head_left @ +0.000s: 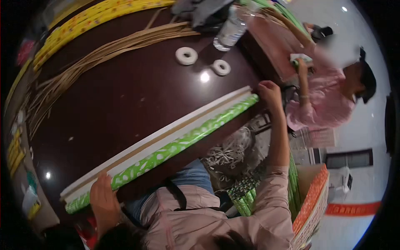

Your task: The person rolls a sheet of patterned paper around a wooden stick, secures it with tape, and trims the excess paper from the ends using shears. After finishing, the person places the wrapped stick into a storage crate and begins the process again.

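A long green sheet with white markings (pixel 158 156) lies across the dark table near my body, its white underside folded up along the far side. A thin tan strip (pixel 162 135) runs lengthwise on the white part. My left hand (pixel 105 199) rests at the left end of the green sheet, fingers stretched out and lying against it. At the far right end, my right hand (pixel 270 92) is closed, fingertips pinched beside the sheet's corner. Whatever is between those fingertips is too small to make out.
Two white tape rolls (pixel 186 56) and a clear plastic bottle (pixel 231 31) stand beyond the sheet. Long tan strips (pixel 112 52) and yellow patterned rolls (pixel 96 21) lie farther back. A person in pink (pixel 325 98) works at the right. White scraps (pixel 229 150) lie below the table edge.
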Tool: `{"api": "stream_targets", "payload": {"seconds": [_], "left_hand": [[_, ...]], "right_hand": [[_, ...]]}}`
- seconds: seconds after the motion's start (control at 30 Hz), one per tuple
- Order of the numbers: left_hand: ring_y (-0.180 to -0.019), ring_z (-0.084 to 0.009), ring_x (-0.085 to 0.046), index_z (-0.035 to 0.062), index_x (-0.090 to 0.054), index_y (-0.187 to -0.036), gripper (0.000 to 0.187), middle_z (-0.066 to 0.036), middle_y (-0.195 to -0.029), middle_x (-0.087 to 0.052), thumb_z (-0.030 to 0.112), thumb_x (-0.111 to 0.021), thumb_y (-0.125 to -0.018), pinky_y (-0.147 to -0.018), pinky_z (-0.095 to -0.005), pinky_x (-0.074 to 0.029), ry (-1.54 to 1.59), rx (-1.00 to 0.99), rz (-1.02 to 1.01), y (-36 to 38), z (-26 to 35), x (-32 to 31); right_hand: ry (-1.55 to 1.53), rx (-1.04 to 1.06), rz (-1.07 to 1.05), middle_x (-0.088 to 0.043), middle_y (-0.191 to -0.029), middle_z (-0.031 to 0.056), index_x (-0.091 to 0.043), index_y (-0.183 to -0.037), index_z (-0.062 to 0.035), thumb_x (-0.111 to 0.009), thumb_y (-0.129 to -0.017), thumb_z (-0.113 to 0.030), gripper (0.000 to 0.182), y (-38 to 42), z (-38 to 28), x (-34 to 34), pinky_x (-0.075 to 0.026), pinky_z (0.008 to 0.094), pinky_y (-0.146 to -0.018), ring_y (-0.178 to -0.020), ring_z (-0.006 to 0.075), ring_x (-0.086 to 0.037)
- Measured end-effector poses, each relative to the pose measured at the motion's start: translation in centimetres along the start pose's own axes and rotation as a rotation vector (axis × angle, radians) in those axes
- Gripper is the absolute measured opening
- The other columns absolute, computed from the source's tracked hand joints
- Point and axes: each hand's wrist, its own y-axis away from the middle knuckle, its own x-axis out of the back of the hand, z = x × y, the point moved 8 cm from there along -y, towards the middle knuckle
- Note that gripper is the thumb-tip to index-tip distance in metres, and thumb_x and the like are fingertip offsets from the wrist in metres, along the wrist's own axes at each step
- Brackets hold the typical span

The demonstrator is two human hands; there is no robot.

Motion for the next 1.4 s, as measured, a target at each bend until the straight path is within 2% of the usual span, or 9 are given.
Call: {"api": "stream_targets", "payload": {"seconds": [0.3, 0.47, 0.53, 0.6, 0.63, 0.8, 1.03, 1.2, 1.4], "left_hand": [[-0.107, -0.0309, -0.063, -0.0029, -0.061, -0.114, 0.031, -0.020, -0.120, -0.062, 0.010, -0.062, -0.085, -0.089, -0.0395, -0.053, -0.058, -0.029, 0.179, -0.4, -0.1, 1.4], [-0.109, -0.0280, -0.062, -0.0038, -0.062, -0.112, 0.035, -0.019, -0.115, -0.064, 0.015, -0.057, -0.083, -0.094, -0.0354, -0.048, -0.121, -0.059, 0.263, 0.4, 0.1, 0.9], [-0.109, -0.0284, -0.062, -0.0038, -0.062, -0.112, 0.035, -0.019, -0.115, -0.064, 0.015, -0.057, -0.083, -0.094, -0.0359, -0.048, -0.133, -0.056, 0.276, 0.5, 0.2, 0.8], [-0.108, -0.0287, -0.062, -0.0039, -0.062, -0.112, 0.035, -0.019, -0.114, -0.064, 0.016, -0.057, -0.083, -0.094, -0.0365, -0.048, -0.140, -0.067, 0.281, 0.7, 0.3, 1.0], [-0.109, -0.0287, -0.062, -0.0035, -0.062, -0.114, 0.034, -0.020, -0.116, -0.064, 0.014, -0.058, -0.085, -0.092, -0.0369, -0.050, -0.121, -0.059, 0.260, 0.6, 0.2, 1.1], [-0.106, -0.0292, -0.062, -0.0034, -0.061, -0.116, 0.034, -0.019, -0.115, -0.063, 0.013, -0.060, -0.086, -0.087, -0.0384, -0.051, -0.084, -0.074, 0.261, 0.4, 0.2, 1.2], [-0.087, -0.0280, -0.060, -0.0034, -0.064, -0.112, 0.033, -0.015, -0.097, -0.062, 0.001, -0.061, -0.080, -0.077, -0.0385, -0.051, -0.019, -0.115, 0.287, -0.1, 0.5, 1.4], [-0.083, -0.0283, -0.058, -0.0028, -0.062, -0.116, 0.037, -0.014, -0.095, -0.060, 0.000, -0.062, -0.079, -0.073, -0.0401, -0.050, 0.009, -0.075, 0.242, -0.2, 0.1, 1.3], [-0.087, -0.0298, -0.057, -0.0036, -0.062, -0.117, 0.038, -0.015, -0.099, -0.060, 0.004, -0.066, -0.080, -0.076, -0.0417, -0.050, -0.002, -0.039, 0.217, 0.0, 0.6, 1.6]], "right_hand": [[0.045, 0.074, -0.163, -0.064, -0.091, 0.0110, -0.064, -0.102, 0.0020, -0.060, -0.096, -0.029, 0.032, -0.3, -1.7, -2.9, -0.047, 0.0351, -0.073, -0.080, 0.0191, -0.058], [0.406, 0.139, 0.137, -0.066, -0.098, 0.0115, -0.062, -0.106, 0.0005, -0.062, -0.095, -0.035, 0.037, -2.0, -2.5, -1.7, -0.050, 0.0369, -0.077, -0.087, 0.0222, -0.061], [0.223, 0.105, 0.055, -0.065, -0.105, 0.0115, -0.061, -0.112, -0.0004, -0.061, -0.096, -0.032, 0.035, 0.6, -5.7, -4.7, -0.051, 0.0382, -0.082, -0.096, 0.0236, -0.061], [0.199, 0.576, -0.214, -0.064, -0.112, 0.0129, -0.059, -0.118, -0.0006, -0.059, -0.098, -0.024, 0.031, 3.5, -10.4, -9.2, -0.050, 0.0377, -0.088, -0.105, 0.0228, -0.060], [0.277, 0.547, -0.391, -0.061, -0.117, 0.0133, -0.059, -0.121, -0.0014, -0.058, -0.098, -0.015, 0.026, 8.0, -14.6, -12.9, -0.048, 0.0371, -0.093, -0.111, 0.0238, -0.059], [0.343, 0.812, -0.794, -0.057, -0.118, 0.0180, -0.060, -0.118, 0.0002, -0.074, -0.078, -0.006, 0.043, 20.1, -23.2, -24.4, -0.043, 0.0416, -0.095, -0.110, 0.0357, -0.054], [0.555, 0.852, -1.060, -0.063, -0.090, 0.0070, -0.065, -0.112, -0.0093, -0.077, -0.077, -0.019, 0.039, 21.9, -25.6, -27.6, -0.037, 0.0373, -0.092, -0.095, 0.0251, -0.055], [0.285, 0.824, -1.167, -0.063, -0.084, 0.0134, -0.066, -0.081, -0.0027, -0.074, -0.078, -0.014, 0.014, 21.9, -25.1, -28.4, -0.048, 0.0403, -0.070, -0.081, 0.0306, -0.062], [0.235, 0.833, -1.049, -0.063, -0.070, 0.0159, -0.062, -0.082, -0.0030, -0.071, -0.081, -0.011, 0.012, 23.1, -25.5, -26.5, -0.047, 0.0437, -0.059, -0.068, 0.0363, -0.064]]}}
